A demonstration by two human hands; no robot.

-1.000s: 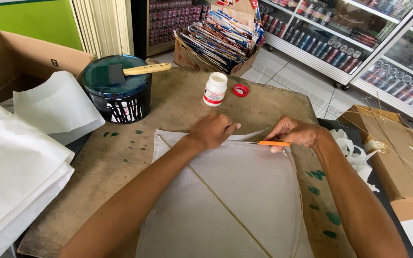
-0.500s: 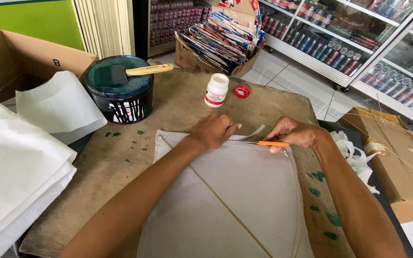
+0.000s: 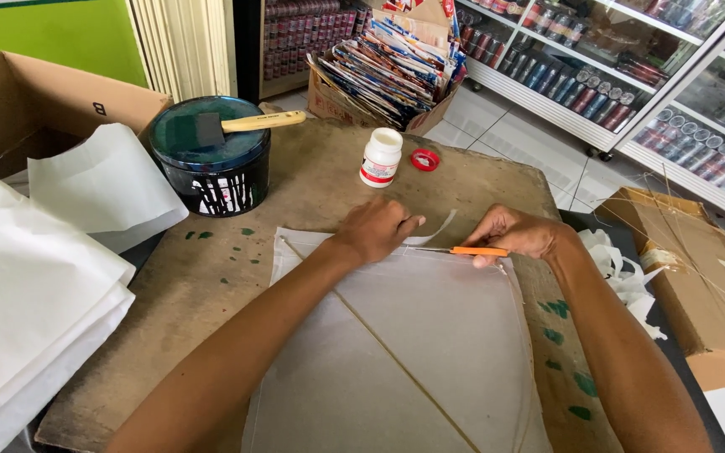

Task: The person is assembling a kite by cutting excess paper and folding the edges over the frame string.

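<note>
A sheet of thin white paper (image 3: 430, 335) lies on the brown board (image 3: 211, 285), with thin bamboo sticks (image 3: 396, 369) laid across it in a kite shape. My left hand (image 3: 377, 229) presses flat on the paper's top edge. My right hand (image 3: 518, 233) grips an orange-handled cutter (image 3: 472, 251), its blade pointing left along that top edge towards my left hand. A cut strip of paper (image 3: 440, 228) curls up between the two hands.
A black paint can (image 3: 210, 164) with a brush (image 3: 249, 124) on its lid stands at the back left. A white glue bottle (image 3: 380, 157) and its red cap (image 3: 425, 159) sit behind my hands. Stacked white paper (image 3: 27, 285) lies left; cardboard boxes (image 3: 698, 277) stand right.
The cutter has slid a little left along the paper's top edge, and the loose strip has lifted. My left hand has stayed pressed in place.
</note>
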